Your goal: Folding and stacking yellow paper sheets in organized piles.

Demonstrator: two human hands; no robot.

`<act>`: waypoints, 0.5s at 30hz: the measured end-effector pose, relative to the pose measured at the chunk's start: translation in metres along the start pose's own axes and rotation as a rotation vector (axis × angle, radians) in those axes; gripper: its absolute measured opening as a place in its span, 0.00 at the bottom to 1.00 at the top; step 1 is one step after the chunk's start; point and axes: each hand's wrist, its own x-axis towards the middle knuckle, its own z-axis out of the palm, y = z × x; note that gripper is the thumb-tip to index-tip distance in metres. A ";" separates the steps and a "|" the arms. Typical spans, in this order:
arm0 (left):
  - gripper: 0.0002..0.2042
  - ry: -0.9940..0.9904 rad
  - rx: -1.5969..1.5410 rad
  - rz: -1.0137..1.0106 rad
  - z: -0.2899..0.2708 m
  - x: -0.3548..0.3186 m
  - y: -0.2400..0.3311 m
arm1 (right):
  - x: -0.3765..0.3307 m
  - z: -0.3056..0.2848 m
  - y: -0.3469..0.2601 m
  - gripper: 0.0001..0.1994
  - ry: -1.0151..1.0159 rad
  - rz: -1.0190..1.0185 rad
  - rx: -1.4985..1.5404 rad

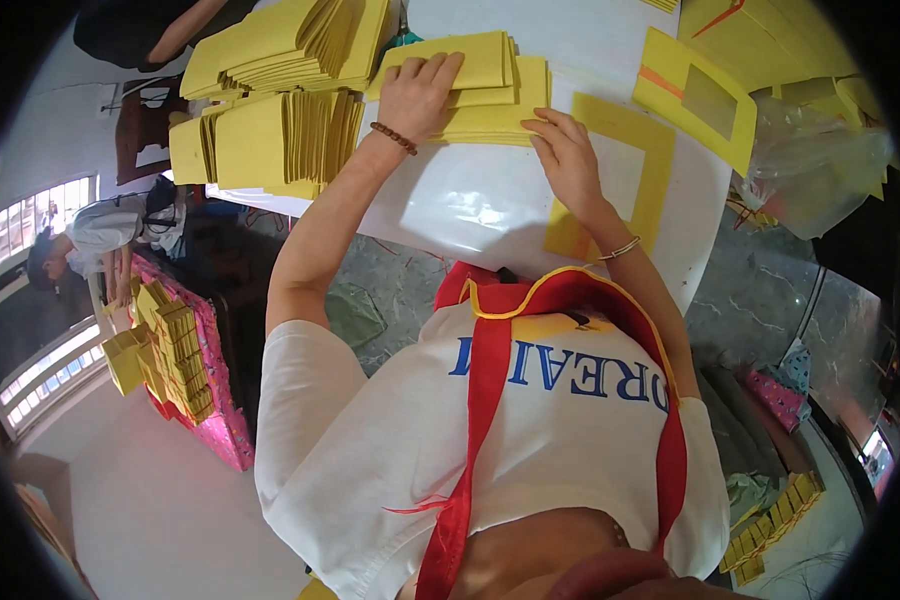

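Observation:
My left hand (420, 95) lies on the top of a small pile of folded yellow pieces (485, 68), its fingers spread over the surface. Whether they are paper or felt I cannot tell. Beneath and nearer to me, more yellow pieces (490, 122) stick out from under the pile. At their right edge is my right hand (567, 160), fingers apart, with the fingertips at the corner. Close by on the left stand two large rows of folded yellow pieces, a far one (260, 50) and a near one (260, 140), packed side by side.
The white-covered table (460, 205) carries a yellow rectangular outline (660, 170). At right lie a yellow piece with a window and orange strip (700, 95) and a clear plastic bag (810, 165). Another person (105, 230) works at a pink-covered table (225, 420); a dark sleeve (120, 30) shows top left.

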 end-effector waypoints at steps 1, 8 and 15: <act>0.24 0.047 0.054 0.005 -0.004 0.002 0.000 | 0.000 0.000 0.001 0.11 -0.003 -0.001 -0.012; 0.27 -0.081 -0.044 0.020 -0.007 -0.014 0.010 | 0.000 0.001 0.000 0.11 0.011 -0.021 -0.003; 0.28 -0.064 0.005 0.024 0.002 -0.013 0.018 | -0.002 0.004 0.000 0.11 0.091 0.085 0.145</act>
